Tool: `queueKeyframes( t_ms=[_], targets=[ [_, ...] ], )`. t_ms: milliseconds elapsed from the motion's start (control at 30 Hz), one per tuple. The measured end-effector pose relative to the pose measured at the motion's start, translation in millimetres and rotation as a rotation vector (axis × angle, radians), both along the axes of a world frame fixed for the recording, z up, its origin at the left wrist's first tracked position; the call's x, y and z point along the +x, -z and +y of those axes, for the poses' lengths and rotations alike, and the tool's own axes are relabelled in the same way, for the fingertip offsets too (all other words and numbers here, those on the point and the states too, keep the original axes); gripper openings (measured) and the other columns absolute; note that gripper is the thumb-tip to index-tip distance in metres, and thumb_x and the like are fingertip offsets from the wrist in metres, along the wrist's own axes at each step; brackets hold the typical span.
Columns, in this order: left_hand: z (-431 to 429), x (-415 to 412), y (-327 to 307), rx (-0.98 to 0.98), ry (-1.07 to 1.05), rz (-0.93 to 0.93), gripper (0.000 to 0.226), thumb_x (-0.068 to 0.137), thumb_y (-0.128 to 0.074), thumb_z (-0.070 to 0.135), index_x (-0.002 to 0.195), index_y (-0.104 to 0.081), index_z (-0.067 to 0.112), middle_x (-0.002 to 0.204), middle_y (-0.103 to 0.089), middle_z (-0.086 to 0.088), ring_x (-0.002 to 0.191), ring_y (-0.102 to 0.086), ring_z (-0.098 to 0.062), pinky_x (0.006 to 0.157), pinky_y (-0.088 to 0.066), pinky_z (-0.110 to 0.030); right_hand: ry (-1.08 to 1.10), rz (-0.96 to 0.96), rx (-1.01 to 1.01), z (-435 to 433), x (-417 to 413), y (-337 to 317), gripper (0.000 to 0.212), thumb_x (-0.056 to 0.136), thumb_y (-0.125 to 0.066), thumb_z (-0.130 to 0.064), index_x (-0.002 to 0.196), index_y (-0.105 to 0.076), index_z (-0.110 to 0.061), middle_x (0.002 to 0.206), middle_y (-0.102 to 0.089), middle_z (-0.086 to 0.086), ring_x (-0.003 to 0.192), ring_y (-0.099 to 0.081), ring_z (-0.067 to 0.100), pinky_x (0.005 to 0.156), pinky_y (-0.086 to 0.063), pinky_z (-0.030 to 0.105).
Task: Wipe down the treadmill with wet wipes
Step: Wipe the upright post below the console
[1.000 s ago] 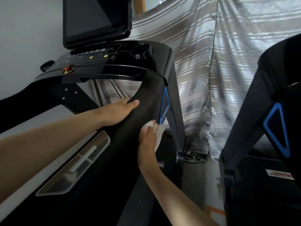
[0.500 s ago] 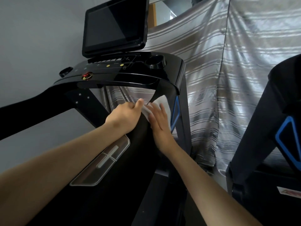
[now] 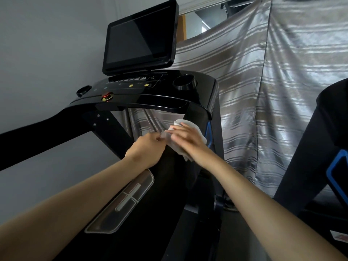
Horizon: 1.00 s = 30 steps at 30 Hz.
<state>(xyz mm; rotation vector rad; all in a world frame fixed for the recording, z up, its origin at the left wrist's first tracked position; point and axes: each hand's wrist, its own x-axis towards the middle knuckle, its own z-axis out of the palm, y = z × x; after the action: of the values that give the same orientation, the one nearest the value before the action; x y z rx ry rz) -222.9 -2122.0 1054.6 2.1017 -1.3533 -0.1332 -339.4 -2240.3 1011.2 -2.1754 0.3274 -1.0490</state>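
Seemingly midway: my left hand (image 3: pixel 147 147) pinches the wipe (image 3: pixel 189 124), my right hand (image 3: pixel 188 141) clasps it by the treadmill (image 3: pixel 216 132); console (image 3: pixel 150 101) probably unwiped.

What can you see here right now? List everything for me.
treadmill: one, black, centre
screen: one, black, atop treadmill
cup holder: one, black, below screen, right
stop button: one, red, below screen, left
yellow buttons: two, yellow, below screen
wipe: one, white, between the hands
curtain: one, silver striped, behind treadmill
second machine: one, black with blue trim, right edge
wall: one, grey, left
left hand: pinches wipe's edge
right hand: holds wipe
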Motion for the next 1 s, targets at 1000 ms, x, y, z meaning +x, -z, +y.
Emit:
queueKeyframes(
  t_ms=[1000],
  targets=[
    [40,-13,3,0.069,0.042,0.035,0.051,0.102,-0.038,0.040,0.114,-0.060,-0.004,0.094,-0.059,-0.015,0.089,-0.054,-0.031,0.076,-0.038,-0.031,0.184,-0.088,-0.083,1,23,9,0.019,0.098,-0.057,-0.026,0.107,-0.071,-0.017,0.127,-0.063,-0.004,0.136,-0.037,0.012,0.116,-0.016,0.045]
  ],
)
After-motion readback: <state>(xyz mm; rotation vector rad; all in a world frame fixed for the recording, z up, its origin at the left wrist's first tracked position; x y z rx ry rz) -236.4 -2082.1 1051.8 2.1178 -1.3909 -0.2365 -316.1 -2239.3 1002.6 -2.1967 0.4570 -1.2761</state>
